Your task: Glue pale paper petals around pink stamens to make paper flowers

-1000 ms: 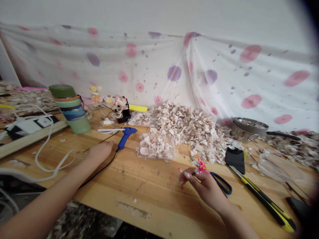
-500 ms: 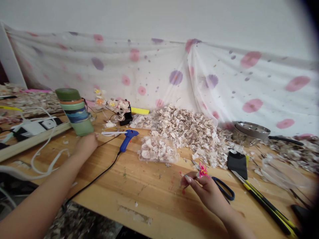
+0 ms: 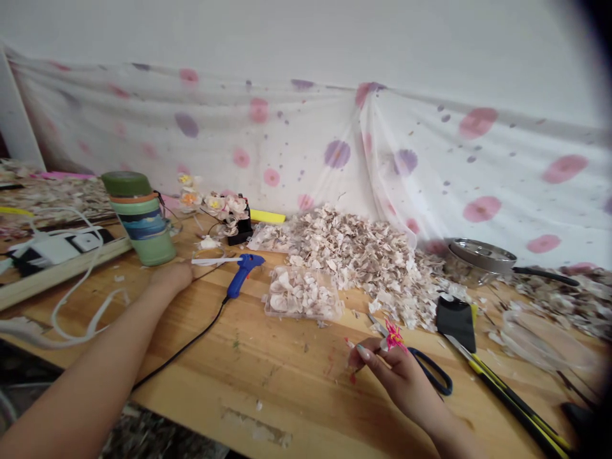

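Nearest my camera, bare table (image 3: 296, 370) runs up to my right hand (image 3: 401, 375), whose thumb and fingers are drawn together in a pinch on the pink flower (image 3: 394, 336); its bright head stands just above the knuckles. Scissors (image 3: 434, 376) lie on the wood behind that hand, partly hidden by it, and a yellow-and-black cutter (image 3: 514, 405) lies further right. My left hand (image 3: 174, 278) is low over the table, its fingers mostly out of sight, so I can't tell how far they are open or whether they have hold of anything. Just beside it is the white stick of the blue glue gun (image 3: 236, 284), whose black cord (image 3: 191, 344) trails toward me. Beyond, I see the clear box (image 3: 303, 313) of petals between the hands, and the green bottle (image 3: 148, 248) past my left. Behind the box spreads a petal heap (image 3: 354, 255), with a pan (image 3: 482, 255) to its right and spotted cloth (image 3: 296, 140) against the wall (image 3: 287, 38).
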Action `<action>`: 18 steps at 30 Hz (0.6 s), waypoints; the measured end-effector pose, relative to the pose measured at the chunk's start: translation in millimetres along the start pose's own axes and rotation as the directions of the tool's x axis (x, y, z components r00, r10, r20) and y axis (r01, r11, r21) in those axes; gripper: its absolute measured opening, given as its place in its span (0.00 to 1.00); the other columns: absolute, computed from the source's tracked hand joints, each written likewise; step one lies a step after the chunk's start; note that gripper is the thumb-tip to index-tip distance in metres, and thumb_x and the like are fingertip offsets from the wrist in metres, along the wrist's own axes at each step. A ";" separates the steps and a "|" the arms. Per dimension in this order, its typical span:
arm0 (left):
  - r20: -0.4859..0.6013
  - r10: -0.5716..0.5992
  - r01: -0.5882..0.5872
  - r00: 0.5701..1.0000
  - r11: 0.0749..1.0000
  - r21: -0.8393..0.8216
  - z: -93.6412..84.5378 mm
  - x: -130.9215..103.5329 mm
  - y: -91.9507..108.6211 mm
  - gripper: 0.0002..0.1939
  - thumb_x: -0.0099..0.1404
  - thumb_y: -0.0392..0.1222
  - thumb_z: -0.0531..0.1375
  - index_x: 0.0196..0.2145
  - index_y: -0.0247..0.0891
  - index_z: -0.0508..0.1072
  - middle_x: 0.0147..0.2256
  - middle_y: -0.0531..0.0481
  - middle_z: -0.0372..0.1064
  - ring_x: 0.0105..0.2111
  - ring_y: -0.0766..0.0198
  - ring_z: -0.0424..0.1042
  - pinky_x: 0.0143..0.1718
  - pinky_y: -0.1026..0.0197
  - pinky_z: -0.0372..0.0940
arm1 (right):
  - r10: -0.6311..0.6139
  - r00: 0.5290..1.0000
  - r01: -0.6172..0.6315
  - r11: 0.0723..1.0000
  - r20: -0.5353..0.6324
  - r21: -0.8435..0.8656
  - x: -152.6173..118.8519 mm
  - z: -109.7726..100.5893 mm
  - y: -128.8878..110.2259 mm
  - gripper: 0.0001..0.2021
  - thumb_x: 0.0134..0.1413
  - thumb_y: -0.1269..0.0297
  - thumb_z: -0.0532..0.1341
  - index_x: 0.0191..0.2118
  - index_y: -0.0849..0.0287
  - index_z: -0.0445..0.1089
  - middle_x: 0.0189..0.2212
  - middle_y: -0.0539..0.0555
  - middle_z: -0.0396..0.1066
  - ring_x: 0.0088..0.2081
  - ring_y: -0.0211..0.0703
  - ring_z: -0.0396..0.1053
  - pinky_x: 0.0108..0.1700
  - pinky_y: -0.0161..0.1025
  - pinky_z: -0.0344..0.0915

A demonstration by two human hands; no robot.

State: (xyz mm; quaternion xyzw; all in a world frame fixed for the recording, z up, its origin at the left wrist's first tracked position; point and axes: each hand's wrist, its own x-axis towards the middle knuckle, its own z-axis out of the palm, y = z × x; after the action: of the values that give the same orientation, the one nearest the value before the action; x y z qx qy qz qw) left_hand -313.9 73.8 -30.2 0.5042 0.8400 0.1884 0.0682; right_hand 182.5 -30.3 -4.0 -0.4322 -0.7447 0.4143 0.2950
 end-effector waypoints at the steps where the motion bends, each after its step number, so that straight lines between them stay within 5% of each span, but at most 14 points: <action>1: 0.012 -0.032 0.032 0.999 0.999 0.017 -0.5 0.0 0.1 0.17 0.68 0.44 0.59 0.52 0.36 0.69 0.51 0.43 0.68 0.46 0.54 0.72 0.45 0.47 0.70 | 0.000 1.000 0.000 1.000 0.001 -0.004 0.1 0.4 0.0 0.22 0.64 0.47 0.53 0.32 0.58 0.74 0.31 0.55 0.75 0.36 0.45 0.72 0.42 0.40 0.68; 9: -0.060 -0.231 0.235 0.971 0.968 0.085 -1.2 -6.5 -14.6 0.18 0.68 0.45 0.59 0.53 0.36 0.68 0.51 0.43 0.68 0.46 0.54 0.72 0.45 0.47 0.70 | 0.016 1.000 -0.016 1.000 0.001 -0.015 2.2 -0.8 1.9 0.22 0.63 0.47 0.53 0.32 0.58 0.75 0.31 0.55 0.75 0.36 0.45 0.72 0.42 0.40 0.68; 18: -0.205 -0.136 0.152 0.969 0.986 0.066 1.9 1.4 -27.4 0.18 0.68 0.44 0.59 0.53 0.36 0.68 0.52 0.42 0.68 0.47 0.54 0.71 0.46 0.46 0.69 | 0.031 0.999 -0.032 0.998 -0.015 -0.061 3.2 -1.7 4.8 0.23 0.63 0.45 0.52 0.32 0.57 0.75 0.31 0.55 0.74 0.37 0.46 0.71 0.43 0.41 0.67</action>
State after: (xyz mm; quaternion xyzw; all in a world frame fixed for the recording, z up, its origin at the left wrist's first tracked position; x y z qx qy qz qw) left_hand -336.5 64.0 -42.4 0.4228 0.8840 0.1982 -0.0236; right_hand 184.3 -25.4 -7.1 -0.4556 -0.7481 0.3928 0.2801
